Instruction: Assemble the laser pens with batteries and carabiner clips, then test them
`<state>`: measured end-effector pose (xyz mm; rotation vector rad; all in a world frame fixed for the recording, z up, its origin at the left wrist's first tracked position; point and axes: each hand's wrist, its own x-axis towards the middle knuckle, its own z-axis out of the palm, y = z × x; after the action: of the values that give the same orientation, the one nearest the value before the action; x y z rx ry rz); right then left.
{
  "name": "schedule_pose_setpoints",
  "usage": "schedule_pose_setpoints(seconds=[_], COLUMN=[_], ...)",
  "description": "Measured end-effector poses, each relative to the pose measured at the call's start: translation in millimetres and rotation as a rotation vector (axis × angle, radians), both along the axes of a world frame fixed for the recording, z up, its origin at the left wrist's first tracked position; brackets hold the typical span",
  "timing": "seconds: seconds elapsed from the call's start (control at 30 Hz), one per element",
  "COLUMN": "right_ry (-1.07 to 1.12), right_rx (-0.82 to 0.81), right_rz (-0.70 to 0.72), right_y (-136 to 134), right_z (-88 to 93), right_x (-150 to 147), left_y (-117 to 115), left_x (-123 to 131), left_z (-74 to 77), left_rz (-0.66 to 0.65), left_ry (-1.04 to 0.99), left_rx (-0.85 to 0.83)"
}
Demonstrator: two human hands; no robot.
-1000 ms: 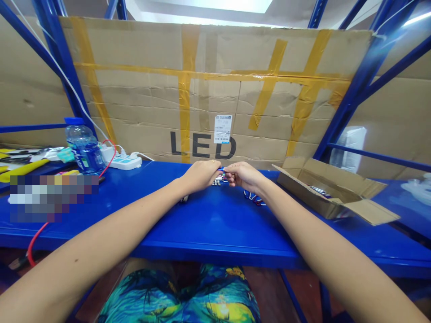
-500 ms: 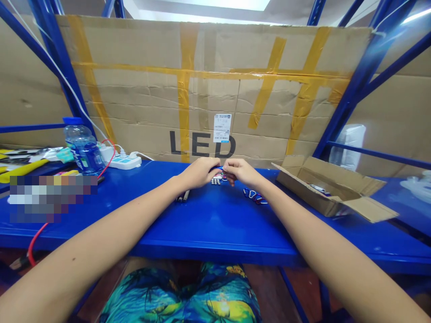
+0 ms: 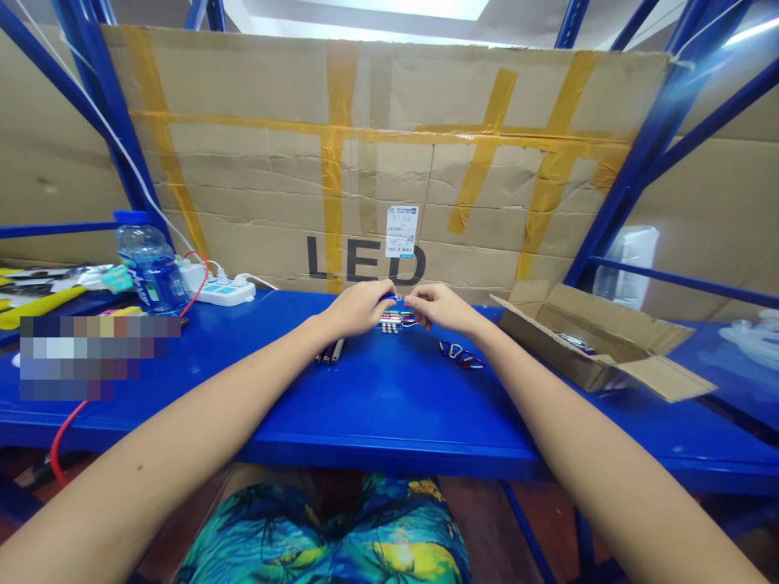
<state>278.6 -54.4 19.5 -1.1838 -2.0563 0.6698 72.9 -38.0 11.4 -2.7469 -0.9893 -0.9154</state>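
Note:
My left hand [image 3: 363, 307] is closed around a slim blue metal tube [image 3: 388, 298], most of it hidden by the fingers. A small silvery end [image 3: 398, 298] shows at its right. Just right of that end, my right hand [image 3: 436, 305] has its thumb and fingers pinched together; whatever they hold is too small to make out. Below the hands lie several coloured metal tubes [image 3: 402, 318] in a row, with small silver pieces [image 3: 389, 328] in front. Several dark and silver rods [image 3: 330, 352] lie beside my left wrist. Near my right forearm are several carabiners [image 3: 463, 355], blue, silver and red.
An open cardboard box [image 3: 584, 345] with metal pieces inside stands on the blue table [image 3: 389, 405] at the right. At the left are a plastic bottle [image 3: 151, 264], a white power strip [image 3: 226, 290] and a red cable [image 3: 58, 446]. A large cardboard sheet [image 3: 268, 178] closes off the back.
My hands have drawn slightly apart, opening a small gap between the blue tube's end and my right fingers. More of the coloured tubes and the rods now shows.

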Motion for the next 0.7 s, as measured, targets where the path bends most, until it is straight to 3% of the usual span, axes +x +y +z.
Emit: schedule_pose_setpoints(seconds=[0.13, 0.23, 0.4, 0.53, 0.7], right_ry=[-0.467, -0.677, -0.740, -0.771, -0.635], right_rx=[0.061, -0.039, -0.149, -0.140, -0.140], right_rz=[-0.219, -0.207, -0.204, -0.235, -0.084], right_y=[6, 10, 9, 7, 7], right_z=[6.0, 7.4, 6.1, 1.3, -6.4], right_x=[21, 32, 32, 26, 17], left_y=[2, 1, -4, -7, -8], left_x=[-2, -1, 2, 4, 7], left_z=[-1.9, -1.6, -0.7, -1.6, -4.8], left_rz=[0.027, 0.058, 0.062, 0.014, -0.016], left_ry=[-0.018, 0.000, 0.028, 0.037, 0.033], left_rx=[0.003, 0.010, 0.014, 0.016, 0.016])
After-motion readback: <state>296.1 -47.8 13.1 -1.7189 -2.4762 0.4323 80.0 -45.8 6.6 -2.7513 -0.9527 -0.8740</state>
